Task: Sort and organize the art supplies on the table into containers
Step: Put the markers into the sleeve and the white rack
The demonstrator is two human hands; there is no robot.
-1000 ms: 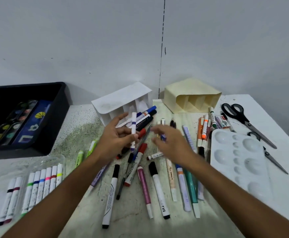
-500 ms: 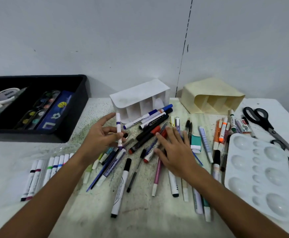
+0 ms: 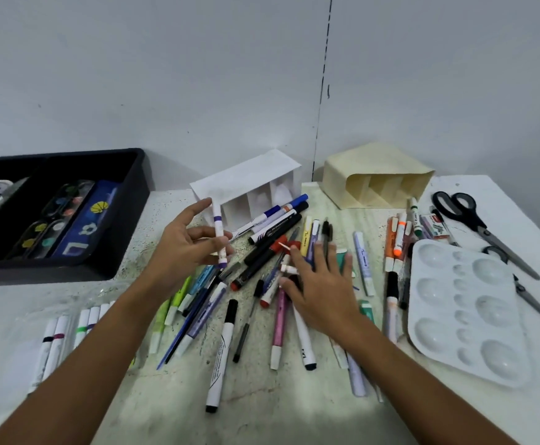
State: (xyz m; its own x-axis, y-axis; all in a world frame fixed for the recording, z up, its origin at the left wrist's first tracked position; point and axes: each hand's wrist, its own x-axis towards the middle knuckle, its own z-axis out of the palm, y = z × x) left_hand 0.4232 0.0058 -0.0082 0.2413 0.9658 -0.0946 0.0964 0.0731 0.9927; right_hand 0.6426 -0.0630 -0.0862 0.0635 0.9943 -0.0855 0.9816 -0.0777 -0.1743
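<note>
White marker with purple bands (image 3: 219,234), upright, pinched in left hand (image 3: 185,248) between thumb and fingertips, lifted above the table (image 3: 262,409), just near of the white divided organizer (image 3: 249,191). Index finger extended up beside the marker top. Since half a second ago the marker's pose in the hand is much the same; no drop-off yet.

Right hand (image 3: 321,292) has settled flat on the loose marker pile (image 3: 262,277) mid-table, fingers spread and straight, grasping nothing; a second ago it was raised with fingers bunched over the pile. Reads as spreading or searching for the next match, judgement only.

Matching white markers with coloured bands (image 3: 66,335) lie in a clear plastic sleeve, near left; forearm hides part of the row. Purple marker likely belongs there, so one sort step is in progress, not finished.

Most of the task is left: pile still mixed, with black, red, blue, pink and green pens. Cream organizer (image 3: 381,184) far right lies on its side, its slots holding nothing visible. Black tray (image 3: 124,220) far left holds paint sets. White palette (image 3: 464,313) and scissors (image 3: 477,226) right, unsorted.

Risk: flat palm may roll pens toward the near edge.
</note>
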